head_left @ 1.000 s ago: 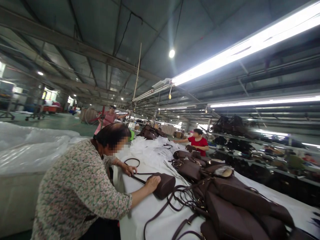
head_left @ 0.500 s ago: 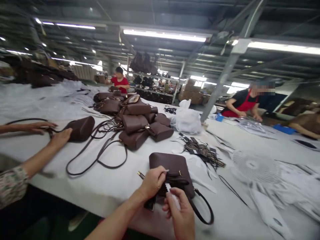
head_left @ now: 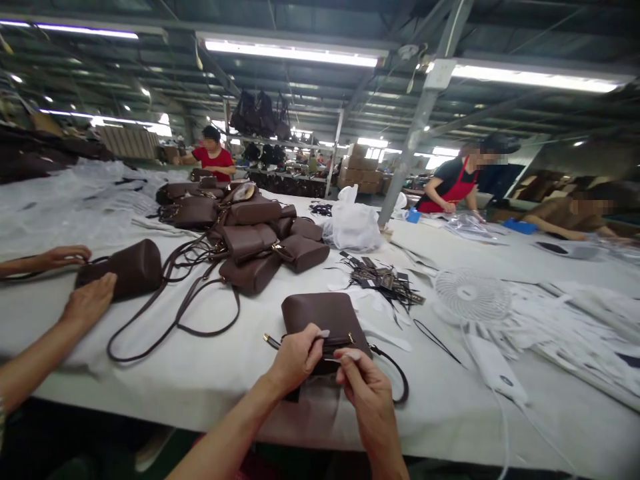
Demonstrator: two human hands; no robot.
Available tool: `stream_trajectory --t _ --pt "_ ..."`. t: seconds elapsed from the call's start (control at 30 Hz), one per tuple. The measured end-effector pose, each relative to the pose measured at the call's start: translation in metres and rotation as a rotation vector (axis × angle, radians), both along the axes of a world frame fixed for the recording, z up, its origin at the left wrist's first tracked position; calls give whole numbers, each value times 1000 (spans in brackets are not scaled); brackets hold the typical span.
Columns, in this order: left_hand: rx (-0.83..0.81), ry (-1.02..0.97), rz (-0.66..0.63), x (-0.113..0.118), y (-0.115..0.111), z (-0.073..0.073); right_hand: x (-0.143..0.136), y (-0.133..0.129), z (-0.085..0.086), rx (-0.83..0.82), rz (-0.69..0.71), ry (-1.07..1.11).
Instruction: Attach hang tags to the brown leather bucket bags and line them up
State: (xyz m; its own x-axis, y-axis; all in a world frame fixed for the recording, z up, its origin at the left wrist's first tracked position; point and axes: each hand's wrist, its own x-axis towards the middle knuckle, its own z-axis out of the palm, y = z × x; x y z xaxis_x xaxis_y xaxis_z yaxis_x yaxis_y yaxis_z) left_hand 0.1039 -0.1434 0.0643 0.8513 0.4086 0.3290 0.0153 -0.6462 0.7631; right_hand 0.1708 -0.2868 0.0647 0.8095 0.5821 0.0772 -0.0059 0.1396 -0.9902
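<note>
A dark brown handbag (head_left: 317, 312) lies on the table right in front of me, its strap (head_left: 397, 373) looping out to the right. Over the bag's near part, my left hand (head_left: 299, 355) is closed in a pinch, with a small end of thin white strip (head_left: 324, 334) sticking out past the thumb. My right hand (head_left: 367, 380) is closed too, pinching a white strip piece (head_left: 350, 356) close beside it. Whether both ends belong to one strip I cannot tell. The hands hide the bag's near edge.
A co-worker's hands (head_left: 90, 297) handle another brown bag (head_left: 135, 267) at left. Brown bags (head_left: 250, 241) are heaped mid-table. Black tags (head_left: 385, 280), a white fan (head_left: 473, 293) and white strips (head_left: 565, 327) lie to the right. A metal post (head_left: 405, 160) rises behind.
The view has swung right, shifting things left. My right hand has come up nearer the left, and less of the white strip shows. The co-worker's hands have shifted on their bag.
</note>
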Motion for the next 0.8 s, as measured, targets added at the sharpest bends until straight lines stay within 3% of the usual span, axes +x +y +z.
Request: stream_trajectory --t 0.1,0.33,0.5,0.8 --pt "65 5 -24 0 -1 -2 -1 4 -2 7 67 164" --pt "343 44 -72 -2 1 -10 2 7 -9 -46 92 54" --pt "499 73 -107 -2 1 -9 5 7 -8 -55 153 99" --pt "573 64 -136 -2 2 -13 7 5 -10 -49 191 188"
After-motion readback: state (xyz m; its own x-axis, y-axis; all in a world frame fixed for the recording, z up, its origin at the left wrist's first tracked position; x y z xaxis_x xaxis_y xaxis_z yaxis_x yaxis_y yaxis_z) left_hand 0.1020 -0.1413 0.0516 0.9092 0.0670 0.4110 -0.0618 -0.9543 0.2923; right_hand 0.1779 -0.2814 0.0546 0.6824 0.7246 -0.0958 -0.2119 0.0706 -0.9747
